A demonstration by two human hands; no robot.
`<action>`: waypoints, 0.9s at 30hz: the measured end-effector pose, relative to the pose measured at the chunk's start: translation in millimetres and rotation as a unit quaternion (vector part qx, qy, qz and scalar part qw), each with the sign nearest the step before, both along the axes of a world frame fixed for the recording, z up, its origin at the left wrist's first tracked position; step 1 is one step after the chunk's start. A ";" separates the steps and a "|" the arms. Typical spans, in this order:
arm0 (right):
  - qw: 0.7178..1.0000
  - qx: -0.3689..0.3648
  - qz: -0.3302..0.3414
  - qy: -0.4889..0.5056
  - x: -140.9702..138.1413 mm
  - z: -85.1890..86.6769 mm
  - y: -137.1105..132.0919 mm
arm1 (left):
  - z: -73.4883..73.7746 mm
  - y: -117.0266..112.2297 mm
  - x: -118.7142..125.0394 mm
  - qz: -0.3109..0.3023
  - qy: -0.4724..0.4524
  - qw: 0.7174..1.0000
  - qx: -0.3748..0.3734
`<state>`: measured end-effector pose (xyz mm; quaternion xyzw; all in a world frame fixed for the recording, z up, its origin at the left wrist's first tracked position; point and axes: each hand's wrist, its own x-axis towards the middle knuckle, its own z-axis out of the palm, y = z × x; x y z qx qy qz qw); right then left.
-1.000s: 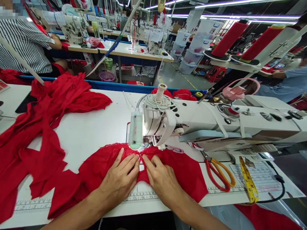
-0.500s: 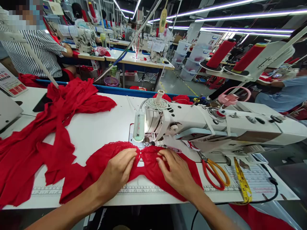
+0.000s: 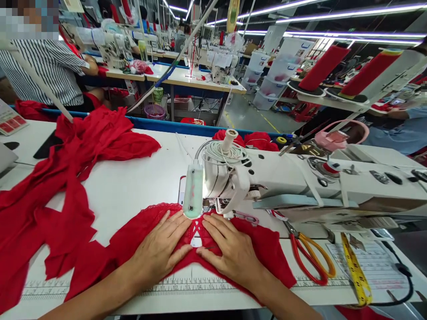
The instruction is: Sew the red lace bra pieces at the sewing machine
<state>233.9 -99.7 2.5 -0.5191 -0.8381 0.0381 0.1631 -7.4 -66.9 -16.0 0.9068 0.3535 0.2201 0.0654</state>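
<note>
A red bra with lace-edged cups lies spread on the white sewing table in front of the sewing machine. My left hand rests flat on its left cup, fingers stretched toward the needle area. On the right cup lies my right hand, also flat with fingers extended. Between the hands, crossed red straps show at the centre of the bra, just below the presser foot. A pale green lamp hangs in front of the needle and hides part of it.
Red fabric pieces are heaped at left. To the right lie scissors with red and orange handles, a yellow tape measure and a written sheet. A ruler strip runs along the front edge. A person in stripes sits beyond.
Both hands have gone from pinching the bra near its centre to lying flat on the cups. My view has moved closer to the machine.
</note>
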 end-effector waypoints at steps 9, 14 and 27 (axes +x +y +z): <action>0.999 -0.040 0.017 -0.032 6.1 4.6 -0.6 | 13.5 10.3 -2.4 -0.039 0.014 0.999 -0.017; 0.997 -0.049 0.038 -0.050 10.1 6.9 -2.0 | 14.8 10.9 -3.4 -0.040 0.026 0.999 -0.025; 0.997 -0.050 0.028 -0.049 9.7 3.3 -3.9 | 15.7 10.7 -2.4 -0.042 0.029 0.998 -0.040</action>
